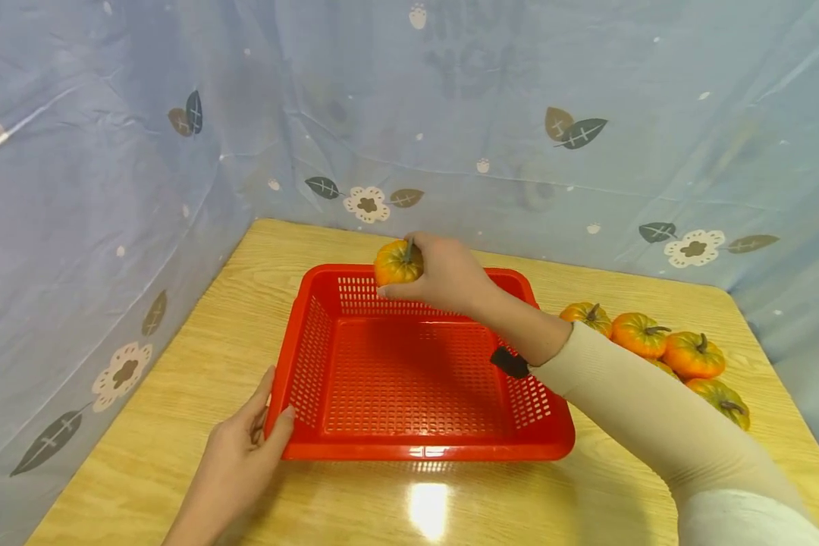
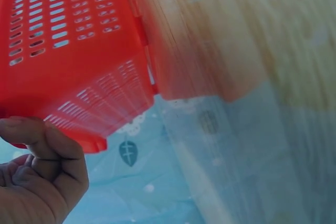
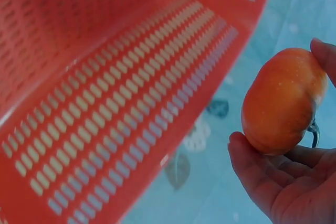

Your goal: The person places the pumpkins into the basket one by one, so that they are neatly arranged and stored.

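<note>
A red plastic basket [image 1: 416, 379] with slotted walls stands on the wooden table. My left hand [image 1: 242, 447] grips its left rim near the front corner, thumb on top and fingers curled under the edge; the left wrist view shows those curled fingers [image 2: 58, 150] at the rim. Over the basket's far wall, my right hand [image 1: 447, 277] holds a small orange pumpkin [image 1: 397, 262] between thumb and fingers. In the right wrist view the pumpkin [image 3: 283, 100] appears beside the slotted wall, its dark stem toward the palm. The basket's floor shows no pumpkins.
Several more orange pumpkins [image 1: 694, 355] lie in a cluster on the table to the right of the basket, partly hidden by the right sleeve [image 1: 655, 425]. Pale blue patterned cloth [image 1: 484, 114] hangs behind and beside the wooden table [image 1: 232, 341].
</note>
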A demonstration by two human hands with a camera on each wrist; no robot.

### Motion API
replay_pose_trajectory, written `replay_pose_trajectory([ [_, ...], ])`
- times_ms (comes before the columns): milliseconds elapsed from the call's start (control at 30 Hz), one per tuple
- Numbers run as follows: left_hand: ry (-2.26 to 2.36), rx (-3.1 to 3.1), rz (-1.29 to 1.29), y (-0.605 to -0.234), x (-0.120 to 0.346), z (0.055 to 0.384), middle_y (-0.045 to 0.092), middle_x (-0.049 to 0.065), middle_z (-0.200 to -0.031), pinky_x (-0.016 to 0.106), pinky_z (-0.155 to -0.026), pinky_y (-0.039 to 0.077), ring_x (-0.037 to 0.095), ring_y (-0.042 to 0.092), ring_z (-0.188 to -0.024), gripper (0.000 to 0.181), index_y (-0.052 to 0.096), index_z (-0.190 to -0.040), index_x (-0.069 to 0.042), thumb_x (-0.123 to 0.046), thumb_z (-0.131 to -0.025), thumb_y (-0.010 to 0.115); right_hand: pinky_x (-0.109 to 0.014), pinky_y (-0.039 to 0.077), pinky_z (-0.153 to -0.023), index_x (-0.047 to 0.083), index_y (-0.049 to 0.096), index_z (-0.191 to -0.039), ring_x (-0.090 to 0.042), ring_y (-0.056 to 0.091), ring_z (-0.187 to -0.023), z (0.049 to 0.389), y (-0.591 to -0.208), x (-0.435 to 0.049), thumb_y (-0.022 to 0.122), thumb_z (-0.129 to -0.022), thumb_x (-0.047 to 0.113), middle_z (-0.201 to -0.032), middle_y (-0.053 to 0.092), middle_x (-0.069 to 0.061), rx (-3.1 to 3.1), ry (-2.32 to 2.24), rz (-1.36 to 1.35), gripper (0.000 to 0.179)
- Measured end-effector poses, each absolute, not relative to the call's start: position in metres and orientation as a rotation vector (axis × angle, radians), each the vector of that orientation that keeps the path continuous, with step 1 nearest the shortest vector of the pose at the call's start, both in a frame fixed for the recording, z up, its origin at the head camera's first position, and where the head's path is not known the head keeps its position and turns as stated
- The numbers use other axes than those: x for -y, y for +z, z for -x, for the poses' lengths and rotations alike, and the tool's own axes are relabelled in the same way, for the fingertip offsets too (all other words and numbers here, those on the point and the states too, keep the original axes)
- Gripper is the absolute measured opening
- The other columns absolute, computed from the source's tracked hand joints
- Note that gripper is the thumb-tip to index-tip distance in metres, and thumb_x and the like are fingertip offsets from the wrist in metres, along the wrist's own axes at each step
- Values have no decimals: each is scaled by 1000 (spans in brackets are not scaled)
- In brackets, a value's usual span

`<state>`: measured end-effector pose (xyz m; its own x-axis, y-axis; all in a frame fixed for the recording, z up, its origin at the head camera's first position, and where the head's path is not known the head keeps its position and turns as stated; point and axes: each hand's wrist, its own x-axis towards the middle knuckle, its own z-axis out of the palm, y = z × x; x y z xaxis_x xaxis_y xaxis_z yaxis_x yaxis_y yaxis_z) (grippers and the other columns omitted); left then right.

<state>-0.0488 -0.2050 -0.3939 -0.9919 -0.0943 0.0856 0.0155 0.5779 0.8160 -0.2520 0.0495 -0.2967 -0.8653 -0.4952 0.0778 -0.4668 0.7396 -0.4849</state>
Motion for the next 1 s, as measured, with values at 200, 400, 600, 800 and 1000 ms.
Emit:
replay_pose_trajectory([
  [200,-1350,2698,-71,-397,206,48,71,18,-115,25,-62,54,11,68,-81,65,33,-158,-3,-23,-103,63,-29,51,-77,4,59,-129,-18,58,-91,248,-313,-22,84,-79,51,-105,63,-2,-2801,-754,872,73],
  [400,-1355,2718,-89,-396,206,48,71,18,-115,25,-64,55,10,69,-84,66,32,-159,-4,-25,-103,62,-26,50,-72,7,60,-119,-17,57,-86,245,-337,-6,86,-79,47,-98,61,-1,-2736,-794,902,62],
  [600,-1365,2734,-109,-395,205,49,71,18,-116,24,-65,55,12,70,-87,67,31,-159,-5,-26,-104,61,-29,50,-86,-1,53,-138,-18,58,-98,244,-357,5,86,-79,48,-115,63,-6,-2711,-730,875,83],
  [800,-1373,2723,-94,-395,205,49,71,19,-115,25,-60,54,12,70,-83,66,31,-159,-5,-24,-103,62,-30,50,-91,-2,53,-140,-19,58,-103,243,-371,13,87,-77,48,-119,64,-8,-2717,-677,868,88],
  [1000,-1365,2725,-92,-395,205,49,73,15,-111,26,-54,50,10,65,-71,66,31,-159,-5,-24,-104,62,-30,51,-88,-4,53,-136,-19,60,-101,238,-386,17,88,-77,44,-116,62,-9,-2705,-723,812,84],
])
